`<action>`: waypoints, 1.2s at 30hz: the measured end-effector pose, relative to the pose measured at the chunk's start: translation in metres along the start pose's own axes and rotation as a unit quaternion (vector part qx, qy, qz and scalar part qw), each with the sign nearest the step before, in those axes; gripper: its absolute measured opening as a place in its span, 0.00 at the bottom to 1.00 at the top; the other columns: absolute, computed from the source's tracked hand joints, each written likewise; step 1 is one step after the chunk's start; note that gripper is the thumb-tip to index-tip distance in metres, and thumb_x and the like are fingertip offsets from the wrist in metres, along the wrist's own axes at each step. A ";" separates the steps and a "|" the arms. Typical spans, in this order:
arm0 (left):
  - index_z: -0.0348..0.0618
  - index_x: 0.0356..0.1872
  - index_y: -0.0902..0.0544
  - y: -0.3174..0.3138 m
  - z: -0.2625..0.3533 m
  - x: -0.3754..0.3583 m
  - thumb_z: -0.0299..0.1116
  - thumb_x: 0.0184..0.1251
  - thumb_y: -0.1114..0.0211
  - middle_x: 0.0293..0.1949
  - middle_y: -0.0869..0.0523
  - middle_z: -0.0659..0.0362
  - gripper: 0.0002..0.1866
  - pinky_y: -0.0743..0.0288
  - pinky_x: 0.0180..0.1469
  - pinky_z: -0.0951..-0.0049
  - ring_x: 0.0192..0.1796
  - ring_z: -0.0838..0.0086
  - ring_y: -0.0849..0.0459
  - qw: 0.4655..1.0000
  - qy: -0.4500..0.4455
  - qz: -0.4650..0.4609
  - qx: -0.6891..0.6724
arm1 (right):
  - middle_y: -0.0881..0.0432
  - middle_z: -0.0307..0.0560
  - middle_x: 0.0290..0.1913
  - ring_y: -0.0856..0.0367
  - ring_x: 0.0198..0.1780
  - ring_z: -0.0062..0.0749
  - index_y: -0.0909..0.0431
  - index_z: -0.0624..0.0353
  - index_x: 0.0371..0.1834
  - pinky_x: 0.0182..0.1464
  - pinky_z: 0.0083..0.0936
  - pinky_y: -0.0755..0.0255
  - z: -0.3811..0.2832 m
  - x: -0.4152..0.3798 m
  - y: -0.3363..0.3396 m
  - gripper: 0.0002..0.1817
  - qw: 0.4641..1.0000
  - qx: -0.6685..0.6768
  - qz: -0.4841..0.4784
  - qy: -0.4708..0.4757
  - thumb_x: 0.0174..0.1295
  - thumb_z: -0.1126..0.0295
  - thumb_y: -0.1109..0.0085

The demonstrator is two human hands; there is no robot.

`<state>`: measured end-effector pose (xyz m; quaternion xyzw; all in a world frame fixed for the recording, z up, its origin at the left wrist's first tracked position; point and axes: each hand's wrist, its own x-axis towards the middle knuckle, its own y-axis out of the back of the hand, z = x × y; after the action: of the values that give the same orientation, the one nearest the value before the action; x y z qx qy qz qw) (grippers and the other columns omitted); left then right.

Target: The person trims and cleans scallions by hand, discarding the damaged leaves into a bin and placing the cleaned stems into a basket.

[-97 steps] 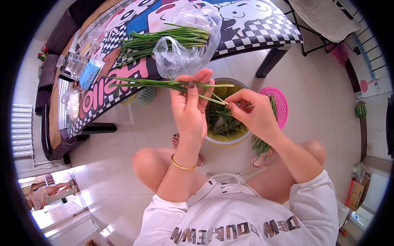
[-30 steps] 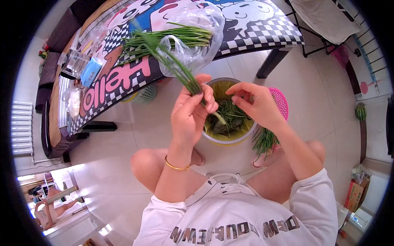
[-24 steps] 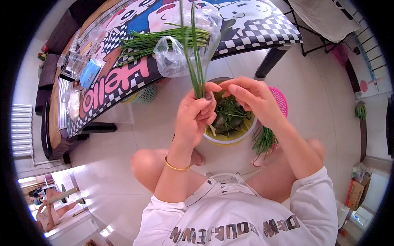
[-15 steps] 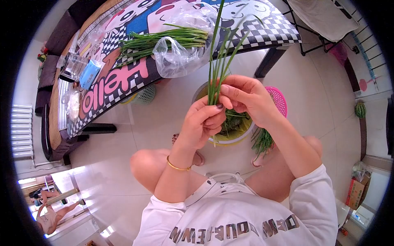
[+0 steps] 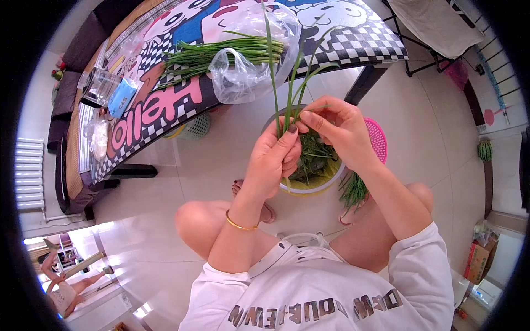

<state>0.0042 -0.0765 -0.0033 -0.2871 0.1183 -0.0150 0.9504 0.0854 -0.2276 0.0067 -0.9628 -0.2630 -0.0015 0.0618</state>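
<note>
My left hand (image 5: 271, 157) is closed around a few long green chives (image 5: 291, 88), which stand upright and fan out at the top. With its thumb and forefinger, my right hand (image 5: 343, 132) pinches at a chive beside them, just above the left thumb. Under both hands is a bin with a yellow liner (image 5: 316, 187), holding green and withered scraps (image 5: 313, 160). To its right a pink basket (image 5: 377, 142) is partly hidden by my right forearm. More chives (image 5: 352, 190) hang by the basket, near my foot.
On the table with a patterned cover (image 5: 381, 49) lies a large bunch of chives (image 5: 221, 55) on a clear plastic bag (image 5: 237, 83). A blue packet (image 5: 122, 98) sits further left. Below the table stands a pale green basket (image 5: 196, 127). A folding chair (image 5: 436, 27) is at upper right.
The chives in my left hand have spread apart, with one leaning left. My right hand has shifted slightly, and more of the bin's contents shows.
</note>
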 end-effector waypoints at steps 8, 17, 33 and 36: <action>0.47 0.46 0.28 -0.003 -0.010 0.002 0.43 0.80 0.52 0.19 0.39 0.73 0.12 0.53 0.18 0.85 0.18 0.90 0.46 0.997 -0.010 0.024 0.072 | 0.18 0.37 0.28 0.25 0.31 0.15 0.21 0.65 0.38 0.35 0.17 0.30 0.015 -0.001 -0.003 0.04 0.991 -0.106 0.053 0.065 0.64 0.75 0.39; 0.47 0.43 0.29 0.000 -0.007 -0.005 0.44 0.79 0.52 0.20 0.38 0.73 0.12 0.53 0.19 0.86 0.18 0.91 0.46 0.994 -0.019 0.029 0.107 | 0.21 0.46 0.24 0.25 0.26 0.22 0.22 0.66 0.34 0.32 0.23 0.30 0.034 0.008 0.019 0.07 0.967 -0.240 0.070 0.048 0.60 0.74 0.35; 0.45 0.43 0.28 0.014 -0.026 -0.012 0.45 0.79 0.52 0.20 0.39 0.73 0.13 0.51 0.22 0.84 0.21 0.90 0.43 0.985 -0.012 0.048 0.166 | 0.23 0.42 0.25 0.25 0.27 0.20 0.22 0.64 0.39 0.33 0.19 0.28 0.055 -0.011 0.019 0.06 0.932 -0.361 -0.035 0.022 0.59 0.82 0.42; 0.45 0.43 0.27 0.017 -0.032 -0.011 0.44 0.79 0.52 0.21 0.39 0.73 0.14 0.51 0.23 0.84 0.22 0.89 0.43 0.985 -0.025 0.047 0.167 | 0.22 0.43 0.28 0.26 0.26 0.25 0.22 0.63 0.39 0.31 0.22 0.30 0.035 -0.009 0.012 0.07 0.951 -0.290 0.022 0.105 0.57 0.81 0.42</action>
<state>-0.0147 -0.0782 -0.0364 -0.1190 0.1041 0.0172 0.9873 0.0830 -0.2381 -0.0300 -0.9391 -0.2224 -0.1772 -0.1931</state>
